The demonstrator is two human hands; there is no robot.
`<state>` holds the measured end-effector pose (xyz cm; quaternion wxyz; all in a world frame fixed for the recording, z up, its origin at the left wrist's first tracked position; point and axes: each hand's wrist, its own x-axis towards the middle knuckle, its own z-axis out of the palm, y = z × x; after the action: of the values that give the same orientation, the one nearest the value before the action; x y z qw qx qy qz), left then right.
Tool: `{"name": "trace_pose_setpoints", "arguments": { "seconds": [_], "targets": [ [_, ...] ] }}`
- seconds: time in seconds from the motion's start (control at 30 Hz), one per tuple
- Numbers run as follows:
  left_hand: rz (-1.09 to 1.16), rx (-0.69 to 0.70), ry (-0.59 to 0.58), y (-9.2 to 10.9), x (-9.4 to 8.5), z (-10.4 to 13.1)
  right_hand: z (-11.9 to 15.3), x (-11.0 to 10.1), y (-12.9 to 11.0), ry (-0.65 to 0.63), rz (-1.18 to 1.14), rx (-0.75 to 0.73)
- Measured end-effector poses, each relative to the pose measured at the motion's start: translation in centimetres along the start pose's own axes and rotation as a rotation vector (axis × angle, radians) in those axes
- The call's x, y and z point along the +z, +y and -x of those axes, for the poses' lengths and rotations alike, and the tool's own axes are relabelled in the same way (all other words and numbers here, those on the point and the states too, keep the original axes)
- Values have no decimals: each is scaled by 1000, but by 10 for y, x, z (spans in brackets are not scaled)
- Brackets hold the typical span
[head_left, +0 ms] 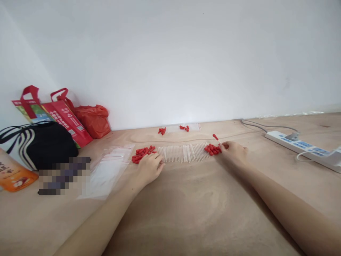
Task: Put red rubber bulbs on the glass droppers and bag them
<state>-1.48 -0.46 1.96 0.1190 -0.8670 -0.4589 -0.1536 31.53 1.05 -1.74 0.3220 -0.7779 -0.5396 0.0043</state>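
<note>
My right hand [234,152] pinches a thin red-tipped stick [215,137], its red end up and to the left, just beside the right pile of red pieces [212,149]. My left hand [149,166] lies with curled fingers at the left pile of red pieces [141,154]; I cannot tell whether it grips anything. Between the two piles runs a row of clear sticks [173,154] on the wooden table [186,217]. Clear plastic bags [108,174] lie to the left, a white power strip [298,145] to the right.
</note>
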Motion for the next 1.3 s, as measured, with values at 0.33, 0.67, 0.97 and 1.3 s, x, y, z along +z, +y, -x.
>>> {"name": "trace_pose_setpoints", "arguments": {
  "seconds": [0.33, 0.67, 0.97, 1.3],
  "targets": [
    [-13, -297, -473, -34, -46, 9, -7, 4, 6, -93, 119, 97],
    [-37, -348, -554, -41, -35, 10, -11, 2, 11, -65, 82, 166],
    [277, -144, -182, -21, -20, 4, 5, 7, -11, 17, 29, -195],
    [926, -35, -102, 40, 26, -2, 44, 27, -68, -5, 26, -425]
  ]
}}
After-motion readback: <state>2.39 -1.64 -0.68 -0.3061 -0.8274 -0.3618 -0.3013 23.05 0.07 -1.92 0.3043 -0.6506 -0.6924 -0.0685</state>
